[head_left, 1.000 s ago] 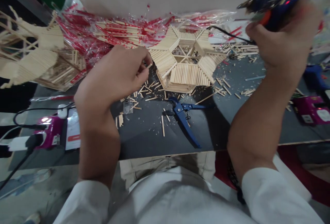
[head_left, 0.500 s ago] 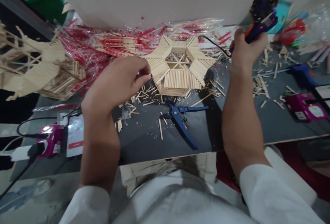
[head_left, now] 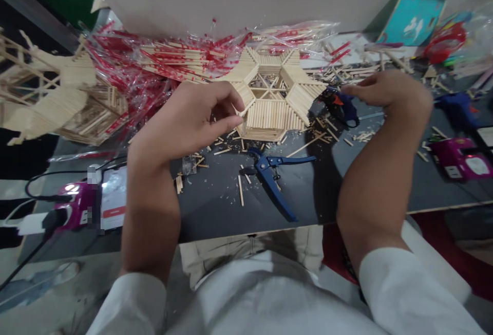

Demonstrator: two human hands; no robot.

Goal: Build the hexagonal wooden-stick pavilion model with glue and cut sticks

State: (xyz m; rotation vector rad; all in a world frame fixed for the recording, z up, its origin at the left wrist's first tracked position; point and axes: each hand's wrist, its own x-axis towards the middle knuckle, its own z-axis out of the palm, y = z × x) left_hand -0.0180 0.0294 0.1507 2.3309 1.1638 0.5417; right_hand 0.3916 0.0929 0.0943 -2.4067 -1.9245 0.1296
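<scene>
At the left rim of a star-shaped wooden stick model (head_left: 275, 114), my left hand (head_left: 192, 119) pinches a small pale wooden stick (head_left: 239, 114) between thumb and fingertips; most of the stick is hidden. Right of the model, my right hand (head_left: 391, 91) has its fingertips on a blue glue gun (head_left: 348, 110) with an orange trigger, low over the table. Its grip is partly hidden by the hand itself. Blue cutters (head_left: 271, 183) lie on the dark table (head_left: 215, 217) in front of the model.
Bagged red-marked sticks (head_left: 185, 60) line the wall. Another stick model (head_left: 50, 88) stands at left, near a phone (head_left: 113, 199) and purple power adapter (head_left: 75, 204). At right are a second glue gun (head_left: 458, 111), another purple adapter (head_left: 460, 157) and a turquoise box (head_left: 414, 16). Stick scraps litter the table.
My right hand has brought the glue gun down and left from in front of the turquoise box to beside the model. My left hand has moved right to the model's edge.
</scene>
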